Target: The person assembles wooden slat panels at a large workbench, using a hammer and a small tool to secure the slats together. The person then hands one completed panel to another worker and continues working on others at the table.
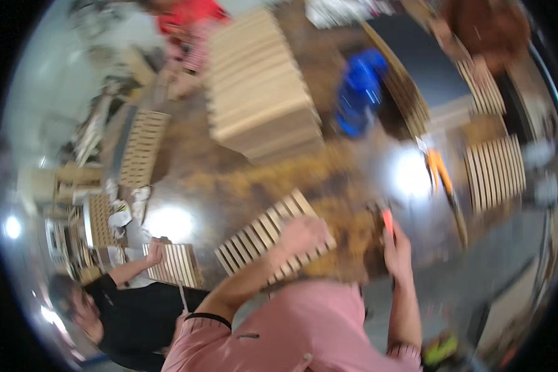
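Note:
A slatted wooden panel (254, 239), pale strips with dark gaps between them, lies at an angle on the table in front of me. My left hand (304, 237) rests on its right part; motion blur hides how its fingers are set. To the right of the panel, my right hand (398, 249) is closed around the red-orange handle of what looks like a hammer (387, 218). Its dark head is smeared and points away from me, just above the tabletop.
A tall stack of wooden panels (260, 80) stands beyond, with a blurred blue object (359, 93) beside it. Orange-handled pliers (437, 167) and another slatted panel (496, 173) lie right. At left, a person in black (136, 316) handles a slatted panel (175, 265); others work across the table.

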Motion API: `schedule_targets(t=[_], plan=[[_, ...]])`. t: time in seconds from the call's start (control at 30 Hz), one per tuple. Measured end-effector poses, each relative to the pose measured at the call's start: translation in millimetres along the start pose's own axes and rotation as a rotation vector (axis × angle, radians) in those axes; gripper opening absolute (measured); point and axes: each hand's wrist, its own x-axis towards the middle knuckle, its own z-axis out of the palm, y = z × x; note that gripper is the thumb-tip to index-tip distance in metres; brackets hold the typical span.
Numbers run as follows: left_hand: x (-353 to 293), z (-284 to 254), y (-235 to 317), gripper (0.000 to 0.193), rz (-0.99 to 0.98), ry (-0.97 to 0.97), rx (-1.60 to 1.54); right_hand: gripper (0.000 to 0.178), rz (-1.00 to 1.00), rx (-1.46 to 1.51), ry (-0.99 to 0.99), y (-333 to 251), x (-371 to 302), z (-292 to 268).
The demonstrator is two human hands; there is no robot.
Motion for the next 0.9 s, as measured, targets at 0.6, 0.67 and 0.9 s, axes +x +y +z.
schedule_targets(t=[0.6, 0.67, 0.9], plan=[[-105, -2, 24, 0.022, -0.738, 0.436, 0.049, 0.035, -0.703, -0.434, -0.1, -8, 36, 152], [-147, 6, 24, 0.025, -1.081, 0.362, -0.142, 0.037, -0.647, -0.43, -0.112, -11, 38, 151], [-279, 29, 78, 0.022, -1.747, 0.875, -0.268, 0.038, -0.475, -0.433, -0.175, -10, 39, 150]])
